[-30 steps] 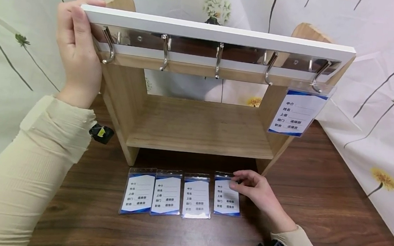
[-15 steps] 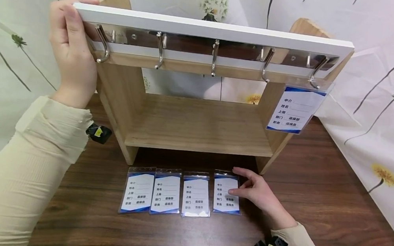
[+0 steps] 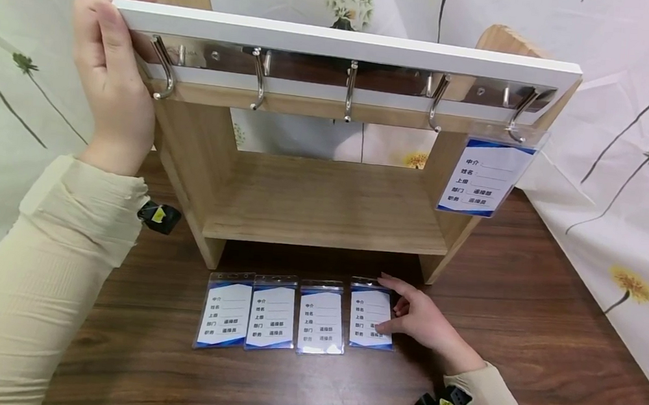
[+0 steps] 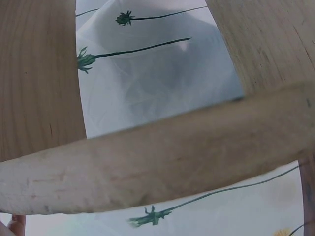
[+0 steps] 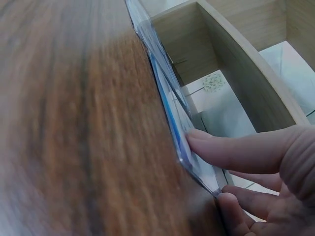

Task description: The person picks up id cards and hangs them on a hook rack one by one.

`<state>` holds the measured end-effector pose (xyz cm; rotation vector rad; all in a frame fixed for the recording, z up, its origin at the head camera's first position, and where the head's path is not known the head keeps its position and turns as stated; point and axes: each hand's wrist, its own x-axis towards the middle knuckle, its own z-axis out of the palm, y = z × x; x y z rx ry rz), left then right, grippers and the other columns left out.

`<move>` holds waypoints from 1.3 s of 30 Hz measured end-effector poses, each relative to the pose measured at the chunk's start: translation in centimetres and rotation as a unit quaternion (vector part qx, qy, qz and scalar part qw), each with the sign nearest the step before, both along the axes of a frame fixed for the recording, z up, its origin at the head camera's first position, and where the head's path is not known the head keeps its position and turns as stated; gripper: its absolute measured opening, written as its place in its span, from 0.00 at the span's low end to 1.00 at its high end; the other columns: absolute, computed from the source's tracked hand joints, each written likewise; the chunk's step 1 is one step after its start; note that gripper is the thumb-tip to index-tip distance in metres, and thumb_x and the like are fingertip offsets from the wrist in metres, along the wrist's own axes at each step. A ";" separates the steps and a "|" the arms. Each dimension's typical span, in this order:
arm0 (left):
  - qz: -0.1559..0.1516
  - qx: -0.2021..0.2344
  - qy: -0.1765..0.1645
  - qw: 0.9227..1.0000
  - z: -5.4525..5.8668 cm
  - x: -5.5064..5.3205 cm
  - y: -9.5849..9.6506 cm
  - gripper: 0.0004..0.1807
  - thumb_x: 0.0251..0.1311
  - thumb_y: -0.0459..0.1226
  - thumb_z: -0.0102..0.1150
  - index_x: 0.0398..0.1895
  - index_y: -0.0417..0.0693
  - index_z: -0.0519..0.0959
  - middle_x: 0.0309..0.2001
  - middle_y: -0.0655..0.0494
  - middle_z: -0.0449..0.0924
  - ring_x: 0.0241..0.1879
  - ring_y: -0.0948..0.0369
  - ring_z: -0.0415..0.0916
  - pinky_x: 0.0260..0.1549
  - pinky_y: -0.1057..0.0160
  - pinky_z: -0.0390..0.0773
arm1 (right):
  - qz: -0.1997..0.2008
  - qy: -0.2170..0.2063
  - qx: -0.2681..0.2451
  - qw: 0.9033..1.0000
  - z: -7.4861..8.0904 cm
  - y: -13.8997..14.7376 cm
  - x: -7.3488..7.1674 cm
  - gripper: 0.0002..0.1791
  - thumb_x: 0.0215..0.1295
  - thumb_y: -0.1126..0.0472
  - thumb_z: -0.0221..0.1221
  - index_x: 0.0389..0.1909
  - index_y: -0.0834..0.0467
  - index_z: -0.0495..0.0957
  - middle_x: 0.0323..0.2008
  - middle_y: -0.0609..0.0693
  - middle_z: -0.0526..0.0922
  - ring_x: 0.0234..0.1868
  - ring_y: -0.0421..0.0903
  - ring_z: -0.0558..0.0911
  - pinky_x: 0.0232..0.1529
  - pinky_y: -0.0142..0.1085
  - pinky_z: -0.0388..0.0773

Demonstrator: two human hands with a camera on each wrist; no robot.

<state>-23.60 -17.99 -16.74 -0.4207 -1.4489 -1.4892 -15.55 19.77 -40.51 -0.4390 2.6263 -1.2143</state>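
Note:
In the head view my left hand [image 3: 116, 78] grips the left end of a white hook rack [image 3: 340, 38], thumb on its front; the other fingers are partly hidden. Low at the right, my right hand [image 3: 421, 319] is at a badge holder [image 3: 365, 314] lying on the table. Its thumb touches the card's face near the lower right, and the index finger reaches the top right corner. The right wrist view shows the thumb on that badge holder [image 5: 179, 115] and other fingers near its edge. Another badge holder [image 3: 485, 179] hangs on the rightmost hook [image 3: 522, 117].
Left of the right hand, more badge holders lie in a row: one badge holder [image 3: 321, 319], a second badge holder [image 3: 271, 315] and a third badge holder [image 3: 224, 311]. A wooden shelf [image 3: 327, 203] stands behind them, under the rack. Flowered cloth [image 3: 607, 190] hangs around.
My right thumb has slid down the badge holder's face, widening the gap to the index finger. My left hand keeps its grip. The whole head view has shifted slightly.

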 end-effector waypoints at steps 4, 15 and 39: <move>-0.011 0.019 0.001 1.000 0.0 0.1 -0.2 0.26 0.75 0.25 0.22 0.40 0.48 0.77 0.44 0.55 0.81 0.42 0.61 0.73 0.48 0.70 0.67 | 0.019 0.011 0.008 1.000 0.0 -0.1 0.0 0.42 0.46 0.65 0.76 0.65 0.63 0.72 0.71 0.63 0.65 0.36 0.43 0.71 0.37 0.30 0.71; 0.011 0.003 -0.002 1.000 -0.1 0.0 -0.3 0.25 0.75 0.26 0.24 0.41 0.50 0.77 0.44 0.55 0.82 0.39 0.62 0.72 0.45 0.70 0.66 | 0.025 0.009 0.005 1.000 0.1 -0.1 -0.3 0.41 0.45 0.66 0.76 0.63 0.65 0.73 0.65 0.64 0.68 0.36 0.44 0.70 0.36 0.32 0.71; 0.003 -0.001 -0.008 1.000 0.1 0.2 -0.1 0.26 0.74 0.24 0.22 0.40 0.49 0.76 0.43 0.59 0.81 0.39 0.63 0.72 0.46 0.72 0.66 | 0.010 -0.046 0.099 0.994 1.4 -1.4 -2.4 0.45 0.37 0.71 0.77 0.63 0.61 0.73 0.63 0.66 0.64 0.57 0.57 0.69 0.57 0.49 0.73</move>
